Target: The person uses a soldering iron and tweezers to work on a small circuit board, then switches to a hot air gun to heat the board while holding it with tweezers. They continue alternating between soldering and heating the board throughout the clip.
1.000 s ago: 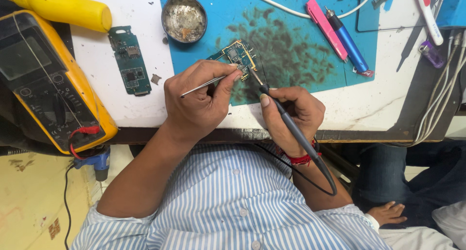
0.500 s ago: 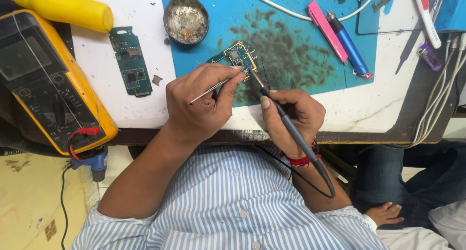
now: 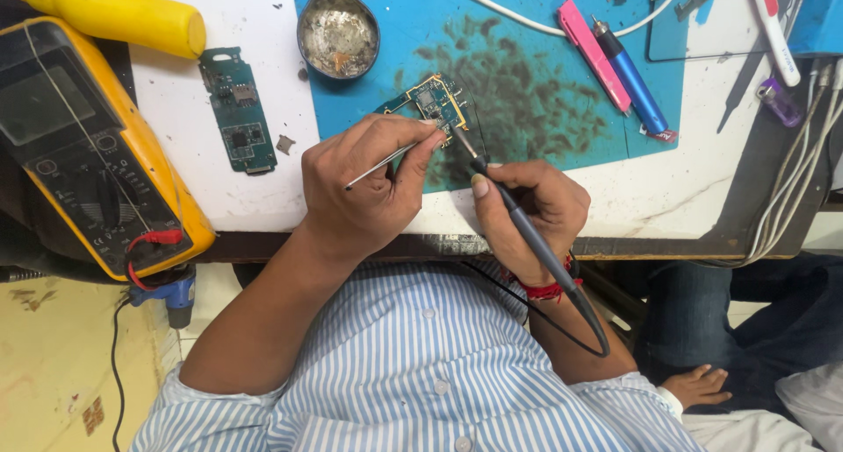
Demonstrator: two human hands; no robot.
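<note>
Left hand (image 3: 364,193) curled over the near edge of the blue mat (image 3: 527,92), grip pinching thin metal tweezers (image 3: 382,164) whose tips reach the small circuit board (image 3: 428,105). Right hand (image 3: 531,210) just beside it, grip pressed around a dark soldering iron (image 3: 518,219), held pencil-style, tip touching the same board's lower right corner (cord trailing back over the wrist and its red thread band (image 3: 546,287)). Board lying tilted on the mat, amid dark scorch marks, near the middle of the white desk (image 3: 667,193). Round metal tin (image 3: 339,32) of grey residue just beyond the board. Second green board (image 3: 237,109) resting to the left on bare desk, well apart. Yellow multimeter (image 3: 92,144) at far left, overhanging the desk's edge. Pink tool (image 3: 593,55) and blue tool (image 3: 630,85) side by side to the right on the mat.
</note>
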